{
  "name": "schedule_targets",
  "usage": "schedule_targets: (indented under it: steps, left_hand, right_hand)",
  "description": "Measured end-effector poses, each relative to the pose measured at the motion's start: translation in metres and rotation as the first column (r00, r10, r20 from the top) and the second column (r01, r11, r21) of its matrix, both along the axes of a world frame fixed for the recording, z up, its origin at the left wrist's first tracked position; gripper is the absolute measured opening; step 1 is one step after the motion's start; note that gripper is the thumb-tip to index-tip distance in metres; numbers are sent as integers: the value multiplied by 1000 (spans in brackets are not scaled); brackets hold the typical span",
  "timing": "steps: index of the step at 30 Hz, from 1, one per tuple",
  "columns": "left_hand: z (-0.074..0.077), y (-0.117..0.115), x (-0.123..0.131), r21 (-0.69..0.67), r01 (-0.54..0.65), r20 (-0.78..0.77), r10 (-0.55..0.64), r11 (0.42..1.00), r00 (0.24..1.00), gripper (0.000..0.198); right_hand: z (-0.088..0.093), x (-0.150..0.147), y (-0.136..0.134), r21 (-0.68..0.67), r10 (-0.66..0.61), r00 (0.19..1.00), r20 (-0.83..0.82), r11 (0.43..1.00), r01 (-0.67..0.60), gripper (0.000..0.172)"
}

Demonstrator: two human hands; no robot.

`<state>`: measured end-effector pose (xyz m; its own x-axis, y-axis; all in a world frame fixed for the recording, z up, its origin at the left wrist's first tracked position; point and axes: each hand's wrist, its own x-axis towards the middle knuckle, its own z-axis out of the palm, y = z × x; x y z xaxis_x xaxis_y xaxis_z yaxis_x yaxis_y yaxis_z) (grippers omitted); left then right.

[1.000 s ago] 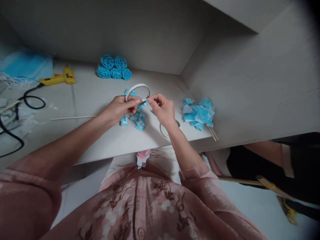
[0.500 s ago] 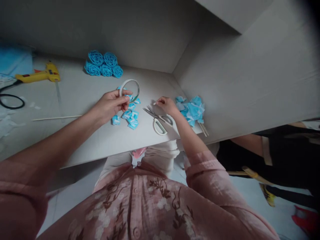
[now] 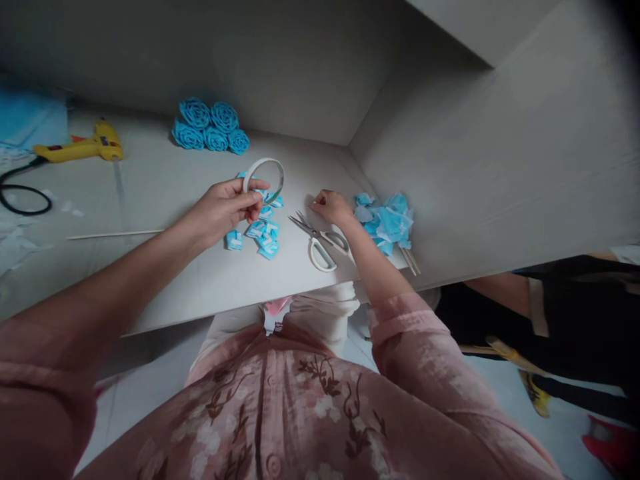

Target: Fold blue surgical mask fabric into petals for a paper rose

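Observation:
A narrow roll of white tape [image 3: 281,175] is pinched between the thumb and fingers of my left hand [image 3: 233,203], raised over the table. Beneath it lie several small folded blue pieces [image 3: 263,230] with white strips on them, partly hidden by the hand. To the right, the fingertips of my right hand [image 3: 330,205] are pressed together on a small white bit of tape, of which little shows. White-handled scissors [image 3: 323,243] rest just below that hand, blades slightly apart. Crumpled blue petals [image 3: 387,223] lie right of it, beside thin sticks [image 3: 411,259].
Several blue crepe roses [image 3: 213,127] are stacked at the back. A yellow glue gun [image 3: 103,143] with a black cord lies left, near blue sheets [image 3: 33,120] and white scraps. One thin stick [image 3: 115,235] passes behind my left forearm. Another person's arm [image 3: 500,293] is at right.
My right hand has turned slightly, and the white bit at its fingertips shows less. The tape roll stays in my left hand. The whole view has shifted a little.

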<state>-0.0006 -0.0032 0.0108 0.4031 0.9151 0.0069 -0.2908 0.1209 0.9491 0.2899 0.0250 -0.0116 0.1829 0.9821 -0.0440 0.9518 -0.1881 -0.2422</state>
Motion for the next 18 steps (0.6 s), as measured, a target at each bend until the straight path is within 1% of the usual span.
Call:
schedule_targets:
  steps: [2, 5, 6, 7, 9, 11, 12, 13, 15, 16, 18]
  left_hand:
    - [0, 0, 0, 12, 6, -4, -6, 1000, 1000, 24]
    - [2, -1, 0, 34, 15, -4, -15, 999, 1000, 28]
    - [3, -1, 0, 40, 11, 3, -11, 999, 1000, 30]
    - [4, -1, -1, 43, 4, 15, -5, 999, 1000, 33]
    - [7, -1, -1, 55, -7, 48, 4, 998, 999, 38]
    - [8, 1, -1, 76, -3, 81, -3, 997, 997, 42]
    - [7, 1, -1, 89, 1, 93, -9, 996, 996, 43]
    - [7, 2, -1, 101, 4, 102, -14, 995, 995, 43]
    - [4, 4, 0, 111, -1, 109, -11, 994, 994, 38]
    - [3, 5, 0, 111, -4, 107, -8, 994, 994, 34]
    - [1, 6, 0, 112, -1, 95, -9, 994, 995, 28]
  right_hand:
    - [1, -3, 0, 1, -16, 999, 34, 1000, 16, 33]
    - [5, -7, -1, 11, -39, 997, 70, 999, 38, 63]
    - [6, -8, -3, 14, -38, 997, 73, 999, 37, 71]
    - [9, -8, -6, 25, -37, 997, 71, 999, 35, 74]
    - [15, -7, -18, 91, -42, 998, 53, 995, 37, 70]
    - [22, -4, -38, 218, -51, 998, 41, 975, 41, 62]
    - [24, -2, -51, 280, -28, 998, 48, 960, 13, 60]
    - [26, 0, -65, 322, 18, 997, 73, 946, -40, 57]
    - [26, 3, -95, 323, 126, 982, 139, 932, -166, 50]
    - [24, 4, -110, 292, 173, 972, 160, 932, -214, 49]
    - [15, 4, -134, 205, 229, 955, 187, 942, -266, 48]
